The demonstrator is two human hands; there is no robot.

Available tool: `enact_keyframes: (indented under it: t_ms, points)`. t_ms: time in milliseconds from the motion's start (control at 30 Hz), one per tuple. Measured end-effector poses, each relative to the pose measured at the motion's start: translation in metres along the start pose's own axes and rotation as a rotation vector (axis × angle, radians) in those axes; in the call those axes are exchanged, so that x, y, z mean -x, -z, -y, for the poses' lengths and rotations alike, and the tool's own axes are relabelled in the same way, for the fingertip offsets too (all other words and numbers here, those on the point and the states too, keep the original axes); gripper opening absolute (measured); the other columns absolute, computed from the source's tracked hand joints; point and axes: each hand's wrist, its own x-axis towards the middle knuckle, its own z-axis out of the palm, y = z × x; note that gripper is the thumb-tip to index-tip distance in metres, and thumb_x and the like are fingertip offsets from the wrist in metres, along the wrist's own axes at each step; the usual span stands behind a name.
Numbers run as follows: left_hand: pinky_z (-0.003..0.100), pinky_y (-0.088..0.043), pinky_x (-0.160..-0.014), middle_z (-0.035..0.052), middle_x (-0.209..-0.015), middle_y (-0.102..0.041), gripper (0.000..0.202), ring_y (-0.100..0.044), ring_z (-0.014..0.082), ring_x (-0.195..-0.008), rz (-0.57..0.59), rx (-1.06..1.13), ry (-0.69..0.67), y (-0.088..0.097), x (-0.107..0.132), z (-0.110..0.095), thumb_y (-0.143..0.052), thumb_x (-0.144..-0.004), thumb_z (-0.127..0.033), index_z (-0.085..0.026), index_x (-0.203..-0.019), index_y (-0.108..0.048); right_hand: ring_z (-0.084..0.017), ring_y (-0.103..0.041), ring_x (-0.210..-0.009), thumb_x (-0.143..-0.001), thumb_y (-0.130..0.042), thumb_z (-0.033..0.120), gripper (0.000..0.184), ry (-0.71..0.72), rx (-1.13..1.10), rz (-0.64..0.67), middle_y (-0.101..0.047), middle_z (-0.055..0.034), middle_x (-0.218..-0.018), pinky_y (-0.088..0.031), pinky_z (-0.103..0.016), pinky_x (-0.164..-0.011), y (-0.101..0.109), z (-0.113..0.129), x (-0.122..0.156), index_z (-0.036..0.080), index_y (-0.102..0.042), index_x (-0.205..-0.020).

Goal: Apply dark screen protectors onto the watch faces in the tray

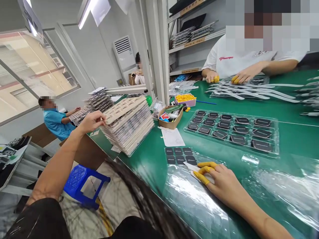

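Observation:
My left hand (92, 121) reaches out to the left, its fingers pinched at the corner of the beige tray with cut-out slots (126, 109), which tops a tall stack of trays (131, 132). Yellow finger cots cover several fingertips of my right hand (221, 182). That hand is closed on a white folded piece (193, 168), paper or cloth. Beneath it lies clear plastic film (184, 192) on the green table. Just beyond is a sheet of black rounded-square labels (178, 155), next to the white piece's tip.
A clear tray of black parts (231, 129) lies ahead. Beyond my right hand, a co-worker's hands (245, 74) in yellow cots work over white strips (251, 91). A small carton (171, 118) and a box of yellow cots (185, 98) stand mid-table. A blue stool (83, 184) stands on the floor.

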Motion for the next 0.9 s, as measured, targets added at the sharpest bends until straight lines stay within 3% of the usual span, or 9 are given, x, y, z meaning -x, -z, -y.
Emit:
enact_keyframes:
  t_ms: [100,233,400,500,600,667,767,833,900]
  points:
    - [0.038,-0.054,-0.080,0.0088,-0.099,-0.069,0.014,-0.064,0.0237,-0.085,-0.087,-0.238,-0.047,0.004,-0.001,-0.002,-0.062,-0.098,-0.037,-0.023,-0.098,-0.064,-0.033,-0.075,-0.091,-0.094,-0.056,0.040,0.026,0.004,-0.055,0.032,-0.083,-0.0101,-0.107,-0.062,-0.055,-0.079,-0.001,-0.001,-0.001,0.034,-0.076,-0.080]
    - [0.047,-0.054,-0.099,0.0120,-0.111,-0.070,0.011,-0.062,0.0300,-0.106,-0.162,-0.411,-0.027,-0.008,-0.006,-0.018,-0.064,-0.095,-0.026,-0.023,-0.106,-0.060,-0.034,-0.074,-0.092,-0.093,-0.058,0.042,0.024,-0.019,-0.112,0.017,-0.083,-0.0095,-0.111,-0.061,-0.055,-0.080,0.001,0.002,-0.005,0.034,-0.076,-0.079]
    - [0.052,-0.052,-0.096,0.0117,-0.101,-0.064,0.020,-0.058,0.0321,-0.105,-0.323,-0.391,-0.036,-0.020,-0.029,-0.026,-0.058,-0.087,-0.009,-0.023,-0.100,-0.053,-0.037,-0.074,-0.099,-0.091,-0.063,0.045,0.020,-0.060,-0.248,-0.066,-0.083,-0.0117,-0.112,-0.060,-0.060,-0.089,0.015,0.019,-0.011,0.034,-0.079,-0.090]
    - [0.055,-0.052,-0.094,0.0086,-0.093,-0.060,0.025,-0.058,0.0333,-0.099,-0.564,-0.346,-0.077,-0.014,-0.043,-0.024,-0.061,-0.078,-0.012,-0.026,-0.093,-0.049,-0.042,-0.069,-0.119,-0.088,-0.070,0.053,0.035,-0.202,-0.422,-0.258,-0.078,-0.0143,-0.127,-0.055,-0.069,-0.107,0.039,0.046,-0.026,0.033,-0.078,-0.115]
    - [0.059,-0.053,-0.094,0.0064,-0.090,-0.058,0.027,-0.059,0.0345,-0.096,-0.756,-0.252,-0.135,-0.013,-0.055,-0.033,-0.064,-0.075,-0.017,-0.030,-0.090,-0.045,-0.035,-0.071,-0.120,-0.086,-0.075,0.063,0.056,-0.510,-0.945,-0.375,-0.074,-0.0104,-0.135,-0.058,-0.063,-0.112,0.073,0.077,-0.060,0.035,-0.065,-0.134]
    - [0.058,-0.055,-0.092,0.0042,-0.088,-0.059,0.029,-0.062,0.0335,-0.093,-0.865,-0.195,-0.186,-0.017,-0.063,-0.052,-0.066,-0.077,-0.017,-0.031,-0.087,-0.043,-0.033,-0.074,-0.120,-0.088,-0.074,0.069,0.071,-0.657,-1.401,-0.350,-0.072,-0.0124,-0.136,-0.063,-0.056,-0.110,0.101,0.091,-0.088,0.032,-0.054,-0.145]
    - [0.055,-0.057,-0.086,0.0029,-0.086,-0.062,0.032,-0.065,0.0318,-0.090,-0.904,-0.101,-0.295,-0.035,-0.079,-0.098,-0.069,-0.084,-0.015,-0.031,-0.086,-0.041,-0.034,-0.077,-0.119,-0.091,-0.067,0.078,0.088,-0.637,-1.840,-0.283,-0.071,-0.0197,-0.135,-0.067,-0.053,-0.101,0.146,0.094,-0.121,0.023,-0.043,-0.155]
    - [0.055,-0.058,-0.085,0.0039,-0.089,-0.065,0.031,-0.066,0.0314,-0.092,-0.852,-0.012,-0.378,-0.057,-0.093,-0.131,-0.069,-0.089,-0.015,-0.031,-0.088,-0.043,-0.032,-0.077,-0.117,-0.099,-0.057,0.077,0.081,-0.585,-1.921,-0.312,-0.072,-0.0209,-0.132,-0.069,-0.047,-0.093,0.174,0.082,-0.131,0.016,-0.047,-0.151]
    - [0.054,-0.059,-0.088,0.0053,-0.091,-0.066,0.024,-0.068,0.0306,-0.096,-0.770,0.038,-0.425,-0.088,-0.113,-0.159,-0.065,-0.094,-0.017,-0.031,-0.089,-0.045,-0.026,-0.077,-0.108,-0.108,-0.049,0.065,0.061,-0.621,-1.837,-0.420,-0.075,-0.0176,-0.122,-0.067,-0.036,-0.083,0.193,0.060,-0.130,0.012,-0.060,-0.138]
